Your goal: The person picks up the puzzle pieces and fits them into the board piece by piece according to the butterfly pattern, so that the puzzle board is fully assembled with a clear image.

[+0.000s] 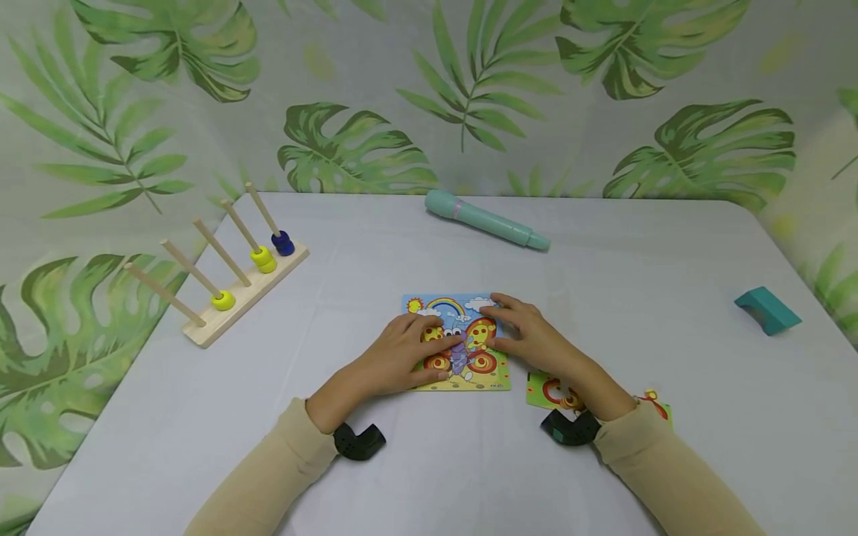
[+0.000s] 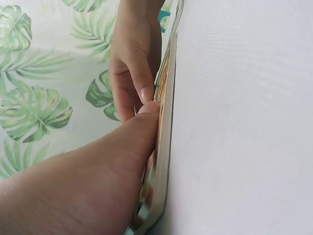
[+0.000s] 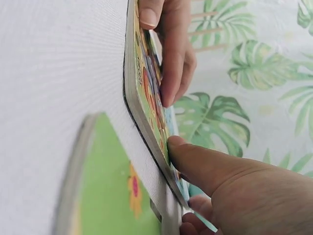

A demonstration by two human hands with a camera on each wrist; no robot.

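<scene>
A butterfly picture puzzle [image 1: 479, 381] lies flat on the table, with a sun, rainbow and clouds along its top. My left hand [image 1: 402, 356] rests on its left half; the index finger reaches the butterfly's body. My right hand [image 1: 532, 333] is at the puzzle's right side. Its thumb touches the right wing and its fingertips lie near the upper right corner. In the right wrist view the right thumb [image 3: 188, 152] presses the face near the edge, and the other fingers are partly hidden. Joint lines cross the picture between the pieces.
Under my right forearm lies a second green picture board [image 1: 541, 392], partly hidden. A wooden peg stand [image 1: 244, 301] with yellow and blue rings stands at the left. A mint-green microphone-shaped toy [image 1: 489, 222] lies at the back, and a teal arch block [image 1: 768, 309] at the right.
</scene>
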